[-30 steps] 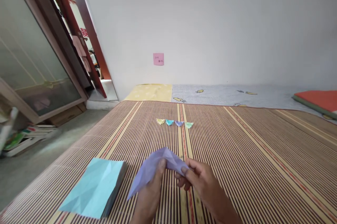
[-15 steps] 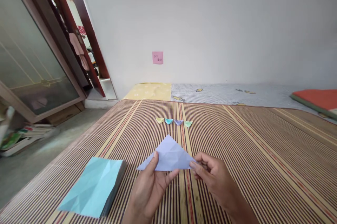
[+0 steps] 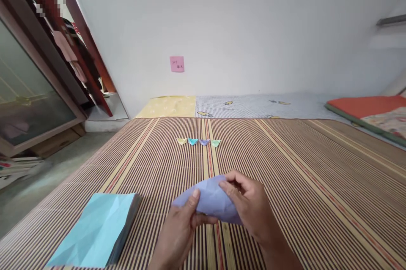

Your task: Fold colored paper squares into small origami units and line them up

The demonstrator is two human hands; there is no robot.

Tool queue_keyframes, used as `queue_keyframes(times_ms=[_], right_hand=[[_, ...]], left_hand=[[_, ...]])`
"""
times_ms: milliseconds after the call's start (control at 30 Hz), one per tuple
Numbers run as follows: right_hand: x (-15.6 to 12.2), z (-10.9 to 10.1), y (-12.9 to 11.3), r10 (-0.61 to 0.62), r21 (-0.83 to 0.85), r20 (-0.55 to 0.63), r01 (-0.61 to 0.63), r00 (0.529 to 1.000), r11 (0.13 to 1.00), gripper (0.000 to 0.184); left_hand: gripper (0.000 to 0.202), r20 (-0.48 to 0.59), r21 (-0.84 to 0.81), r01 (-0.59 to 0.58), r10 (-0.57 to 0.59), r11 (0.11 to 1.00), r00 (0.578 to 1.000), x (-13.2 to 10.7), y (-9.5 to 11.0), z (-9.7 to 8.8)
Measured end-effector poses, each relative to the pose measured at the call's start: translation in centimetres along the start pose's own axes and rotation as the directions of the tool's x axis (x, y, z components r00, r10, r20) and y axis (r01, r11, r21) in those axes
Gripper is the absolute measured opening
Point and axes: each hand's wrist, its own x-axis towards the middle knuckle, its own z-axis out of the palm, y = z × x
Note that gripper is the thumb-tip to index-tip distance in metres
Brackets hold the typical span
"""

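A folded sheet of purple paper (image 3: 211,200) is held above the striped mat (image 3: 158,168), its upper edge curving. My left hand (image 3: 182,225) grips its left part, thumb on the front face and fingers beneath. At the upper right, my right hand (image 3: 249,202) pinches the paper near its top between thumb and fingers; part of the sheet is hidden behind this hand. Farther off on the mat, several small folded paper pieces stand in a row: yellow (image 3: 182,141), blue (image 3: 193,141), purple (image 3: 204,142) and green (image 3: 216,143).
To the left lies a thick stack of creased light-blue paper (image 3: 95,227). A pink note (image 3: 176,64) is stuck on the wall (image 3: 253,29). Red-orange folded bedding (image 3: 364,106) rests at the far right. Beyond the mat's left edge are the floor and a glass-panelled door (image 3: 28,80).
My right hand has moved from the triangle's right corner up to near its top. The paper has gone from a flat triangle to a bent, curved shape. The view has swung right.
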Motion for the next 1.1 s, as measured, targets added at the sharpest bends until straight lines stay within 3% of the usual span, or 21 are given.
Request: queue_keyframes(times_ms=[100, 167, 200, 300, 367, 433, 533, 667, 800, 900, 1000, 1100], right_hand=[[0.2, -0.8, 0.6, 0.041, 0.038, -0.062, -0.039, 0.997, 0.999, 0.026], [0.4, -1.2, 1.0, 0.042, 0.055, -0.102, -0.037, 0.994, 0.998, 0.027], [0.4, -1.3, 1.1, 0.043, 0.068, -0.117, -0.035, 0.992, 0.997, 0.027], [0.4, -0.9, 0.9, 0.063, 0.107, -0.138, -0.049, 0.988, 0.993, 0.027], [0.2, -0.2, 0.6, 0.069, 0.127, -0.131, -0.052, 0.989, 0.99, 0.028], [0.1, 0.4, 0.3, 0.069, 0.177, -0.088, -0.053, 0.994, 0.983, 0.028], [0.1, 1.0, 0.4, 0.076, 0.26, 0.102, -0.101, 0.992, 0.96, 0.022], [0.1, 1.0, 1.1, 0.098, 0.211, 0.343, -0.178, 0.934, 0.961, 0.02], [0.1, 0.1, 1.8, 0.117, 0.185, 0.41, -0.208, 0.905, 0.961, 0.021], [0.3, -1.0, 2.1, 0.112, 0.149, 0.401, -0.185, 0.909, 0.971, 0.02], [0.5, -1.4, 2.0, 0.093, 0.13, 0.314, -0.139, 0.945, 0.982, 0.022], [0.5, -0.7, 1.3, 0.083, 0.166, 0.24, -0.125, 0.967, 0.978, 0.026]], left_hand=[[0.031, -0.114, 0.024, -0.136, 0.138, 0.99, 0.984, 0.9, 1.2, -1.9], [0.035, -0.236, -0.003, -0.194, 0.187, 0.981, 0.953, 1.4, 2.4, -3.1], [0.04, -0.249, -0.01, -0.204, 0.195, 0.979, 0.949, 1.5, 2.9, -3.6], [0.05, -0.059, 0.106, -0.138, 0.145, 0.985, 0.988, 1.2, 3.1, -3.5], [0.038, 0.053, 0.22, -0.096, 0.087, 0.971, 0.995, 0.9, 2.1, -2.5], [0.022, 0.054, 0.251, -0.105, 0.094, 0.962, 0.994, 0.8, 0.8, -1.4], [0.026, -0.042, 0.184, -0.134, 0.144, 0.974, 0.989, 0.8, -0.4, -0.5], [0.034, -0.193, 0.082, -0.181, 0.194, 0.98, 0.962, 1.0, 0.2, -0.9], [0.036, -0.322, -0.05, -0.222, 0.195, 0.974, 0.927, 1.4, 1.8, -2.3], [0.035, -0.393, -0.098, -0.25, 0.194, 0.963, 0.899, 1.7, 2.6, -3.2], [0.033, -0.327, -0.059, -0.231, 0.2, 0.971, 0.924, 1.7, 2.7, -3.4], [0.031, -0.142, 0.007, -0.168, 0.167, 0.986, 0.976, 1.5, 2.0, -2.8]])
